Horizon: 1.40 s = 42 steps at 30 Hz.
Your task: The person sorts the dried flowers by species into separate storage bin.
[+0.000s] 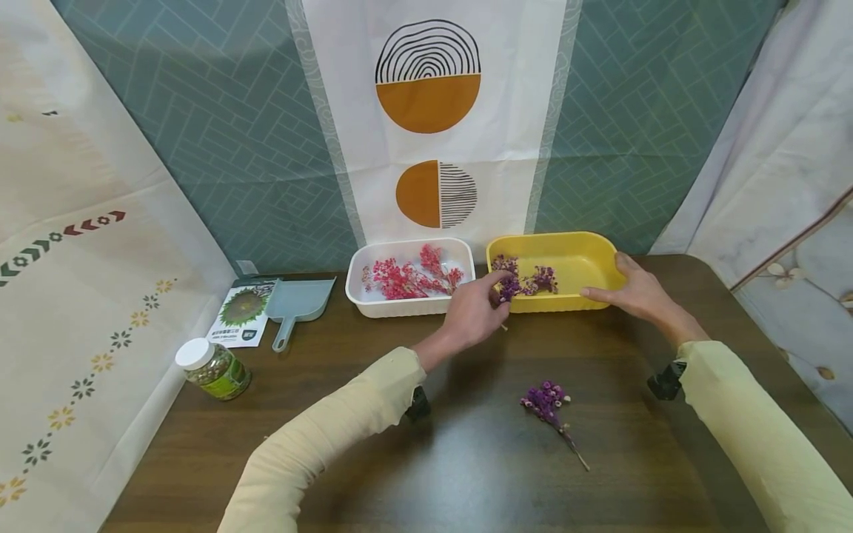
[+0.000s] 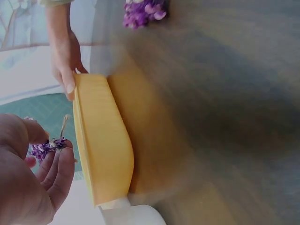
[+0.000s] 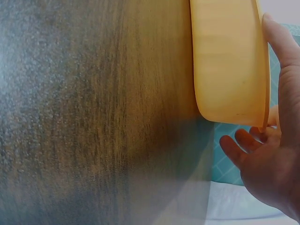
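My left hand [image 1: 469,312] pinches a sprig of dried purple flowers [image 1: 509,289] between thumb and fingers, over the near left rim of a yellow tray [image 1: 586,266]. In the left wrist view, its short stem [image 2: 64,125] sticks up beside the fingertips. More purple blossoms [image 1: 545,278] lie in the tray, partly hidden by the hand. My right hand [image 1: 640,295] holds the tray's right end, thumb along the near rim and fingers round the corner. On the table in front lies another purple flower sprig [image 1: 548,403], its stem toward me.
A white tray [image 1: 400,307] with pinkish-red dried flowers [image 1: 406,281] stands left of the yellow one. Farther left on the wooden table [image 1: 346,385] are a grey-blue dustpan [image 1: 301,300], a sunflower-printed packet [image 1: 241,314] and a white-lidded jar [image 1: 223,374]. Cloth hangs behind and at both sides.
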Each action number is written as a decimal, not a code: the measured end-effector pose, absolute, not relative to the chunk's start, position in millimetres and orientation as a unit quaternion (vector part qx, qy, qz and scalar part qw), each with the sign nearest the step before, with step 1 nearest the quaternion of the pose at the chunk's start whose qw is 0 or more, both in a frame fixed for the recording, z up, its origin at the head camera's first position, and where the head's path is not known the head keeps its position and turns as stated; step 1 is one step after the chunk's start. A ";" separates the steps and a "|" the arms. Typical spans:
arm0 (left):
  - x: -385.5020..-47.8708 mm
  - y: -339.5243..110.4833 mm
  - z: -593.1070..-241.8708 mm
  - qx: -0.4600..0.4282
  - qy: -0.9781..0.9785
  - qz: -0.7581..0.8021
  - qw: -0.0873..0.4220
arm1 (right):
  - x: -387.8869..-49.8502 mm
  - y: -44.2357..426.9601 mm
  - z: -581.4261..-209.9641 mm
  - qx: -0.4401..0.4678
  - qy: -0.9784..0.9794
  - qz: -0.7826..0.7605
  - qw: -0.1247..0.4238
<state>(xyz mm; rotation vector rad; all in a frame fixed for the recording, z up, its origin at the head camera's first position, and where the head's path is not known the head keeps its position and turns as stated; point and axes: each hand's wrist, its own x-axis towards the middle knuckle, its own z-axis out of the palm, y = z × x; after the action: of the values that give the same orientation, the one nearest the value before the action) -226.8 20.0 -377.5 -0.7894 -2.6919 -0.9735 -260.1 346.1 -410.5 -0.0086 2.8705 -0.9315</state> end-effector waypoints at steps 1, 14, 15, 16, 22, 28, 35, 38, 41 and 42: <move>-229.3 23.1 -376.3 -0.263 -0.906 -0.320 0.087 | -259.8 346.5 -410.8 -0.003 0.950 -0.307 0.062; -257.6 62.8 -364.9 -0.238 -0.933 -0.265 0.055 | -259.0 346.3 -411.5 -0.003 0.949 -0.309 0.060; -259.8 64.8 -365.1 -0.234 -0.934 -0.263 0.053 | -259.3 346.1 -411.3 -0.002 0.949 -0.310 0.060; -261.7 66.6 -365.2 -0.230 -0.937 -0.257 0.053 | -259.3 345.7 -411.1 -0.003 0.949 -0.310 0.060; -272.7 74.5 -367.0 -0.203 -0.949 -0.236 0.039 | -260.1 344.1 -409.9 -0.004 0.949 -0.310 0.061; -282.2 81.9 -369.3 -0.177 -0.955 -0.235 0.035 | -260.5 343.7 -410.1 -0.002 0.949 -0.309 0.059; -290.0 92.4 -376.3 -0.155 -0.960 -0.232 0.028 | -260.5 343.5 -411.7 0.001 0.950 -0.307 0.062; -291.9 96.4 -378.5 -0.153 -0.961 -0.231 0.023 | -261.1 344.1 -411.1 0.000 0.949 -0.309 0.062; -293.0 99.9 -380.5 -0.154 -0.961 -0.228 0.019 | -261.4 345.6 -410.8 0.001 0.948 -0.311 0.063; -293.3 100.8 -381.1 -0.155 -0.962 -0.225 0.018 | -261.7 346.0 -411.1 0.001 0.948 -0.312 0.063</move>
<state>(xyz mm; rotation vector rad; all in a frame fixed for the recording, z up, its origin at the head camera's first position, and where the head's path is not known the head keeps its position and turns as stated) -293.3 100.8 -381.1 -0.4820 -2.9868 -0.6998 -261.7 346.0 -411.1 0.0040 2.8649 -0.9437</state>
